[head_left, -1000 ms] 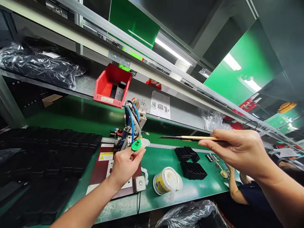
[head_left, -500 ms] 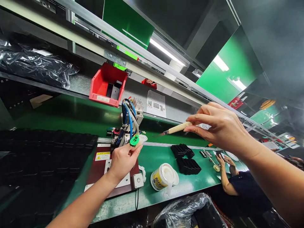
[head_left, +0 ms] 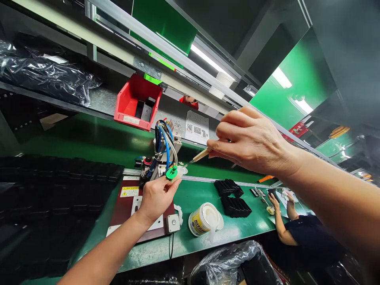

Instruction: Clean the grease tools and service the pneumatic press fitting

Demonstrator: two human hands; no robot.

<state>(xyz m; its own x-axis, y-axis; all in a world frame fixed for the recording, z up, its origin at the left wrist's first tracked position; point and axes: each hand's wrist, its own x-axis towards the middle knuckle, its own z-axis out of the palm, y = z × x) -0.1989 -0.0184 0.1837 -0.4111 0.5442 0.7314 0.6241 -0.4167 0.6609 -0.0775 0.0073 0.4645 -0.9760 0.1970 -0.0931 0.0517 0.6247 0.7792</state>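
My left hand pinches a green part with a whitish translucent piece beside it, above the dark red base of a bench machine. My right hand is closed round the wooden handle of a thin-tipped tool. The tool points down and left, its tip close to the whitish piece; whether they touch is unclear. Blue, black and clear tubes rise on the machine behind my left hand. An open white tub with a yellow label stands on the green bench to the right.
Black trays lie on the bench. A red bin and a paper sheet are on the shelf. Many black parts fill the left. A plastic-lined container is below the front edge. Another person's hands work at right.
My right hand has moved left, bringing the tool's tip close to the whitish piece. My left hand still holds the green part, almost in the same place.
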